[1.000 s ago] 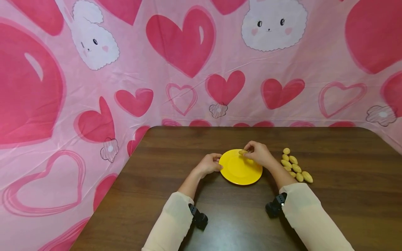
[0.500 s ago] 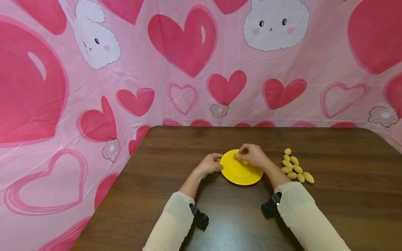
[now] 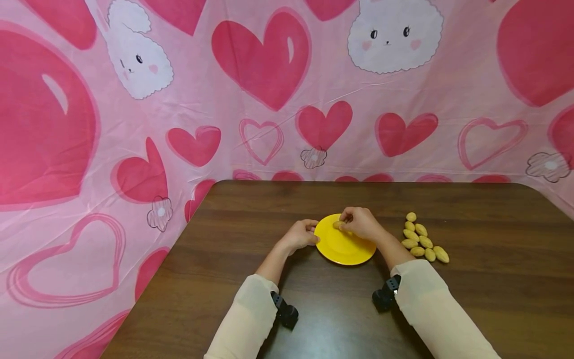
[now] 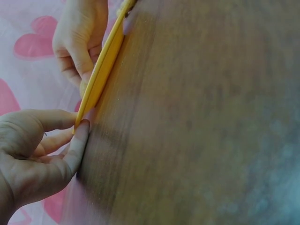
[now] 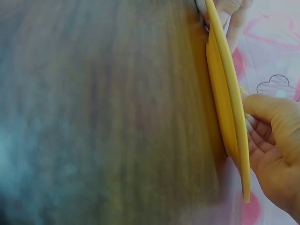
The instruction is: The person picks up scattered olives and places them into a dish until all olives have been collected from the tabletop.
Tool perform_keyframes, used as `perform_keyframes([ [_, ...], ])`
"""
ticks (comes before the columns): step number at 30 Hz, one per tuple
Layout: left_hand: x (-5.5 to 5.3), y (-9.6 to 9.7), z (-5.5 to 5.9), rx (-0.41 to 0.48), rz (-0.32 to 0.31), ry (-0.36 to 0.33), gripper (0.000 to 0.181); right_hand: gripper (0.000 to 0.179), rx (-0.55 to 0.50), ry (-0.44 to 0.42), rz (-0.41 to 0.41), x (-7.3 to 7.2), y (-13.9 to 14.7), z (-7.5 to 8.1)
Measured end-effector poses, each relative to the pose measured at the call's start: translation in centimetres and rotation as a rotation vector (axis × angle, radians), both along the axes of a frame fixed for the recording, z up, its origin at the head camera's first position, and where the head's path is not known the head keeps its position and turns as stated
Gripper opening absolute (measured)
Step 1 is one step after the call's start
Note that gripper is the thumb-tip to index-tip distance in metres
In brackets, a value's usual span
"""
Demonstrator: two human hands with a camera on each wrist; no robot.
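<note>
A round yellow plate [image 3: 345,253] lies on the brown wooden table. My left hand [image 3: 299,236] pinches its left rim between thumb and fingers, and the left wrist view shows the rim caught between the fingertips. Over the far part of the plate, my right hand [image 3: 362,223] pinches a small yellow-brown oval piece [image 3: 337,225] that looks like a nut in its shell. The piece is at the plate's surface, partly covered by my fingers; whether it touches is hard to tell. In the right wrist view the plate [image 5: 229,103] appears edge-on and hides some right-hand fingertips.
Several similar oval nut-like pieces [image 3: 418,239] lie in a loose group on the table [image 3: 493,279], right of the plate. A pink cloth with hearts [image 3: 264,60] hangs behind the table. Each wrist carries a black camera [image 3: 287,315].
My right hand has moved left and slightly nearer over the plate, carrying the oval piece, and has almost stopped in the last half second. My left hand stays on the plate's rim.
</note>
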State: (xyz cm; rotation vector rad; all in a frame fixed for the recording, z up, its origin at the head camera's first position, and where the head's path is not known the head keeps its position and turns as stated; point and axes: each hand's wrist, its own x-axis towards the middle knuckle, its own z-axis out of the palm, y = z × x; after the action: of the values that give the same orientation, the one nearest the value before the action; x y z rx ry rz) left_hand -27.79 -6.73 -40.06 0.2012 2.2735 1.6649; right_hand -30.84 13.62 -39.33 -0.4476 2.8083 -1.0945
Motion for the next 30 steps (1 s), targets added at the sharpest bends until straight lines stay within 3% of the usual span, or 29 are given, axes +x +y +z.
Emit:
perform_keyframes([
  [11,0.1,0.0,0.1,0.000,0.002,0.004,0.049,0.019,0.004,-0.035,0.009,0.0,1.0,0.6],
  [27,0.1,0.1,0.0,-0.028,0.000,0.014,0.052,0.019,-0.061,0.042,-0.073,0.6,4.8,1.2],
  [30,0.6,0.1,0.7,-0.036,-0.003,0.013,0.051,0.022,-0.060,0.057,-0.093,0.8,5.5,1.3],
])
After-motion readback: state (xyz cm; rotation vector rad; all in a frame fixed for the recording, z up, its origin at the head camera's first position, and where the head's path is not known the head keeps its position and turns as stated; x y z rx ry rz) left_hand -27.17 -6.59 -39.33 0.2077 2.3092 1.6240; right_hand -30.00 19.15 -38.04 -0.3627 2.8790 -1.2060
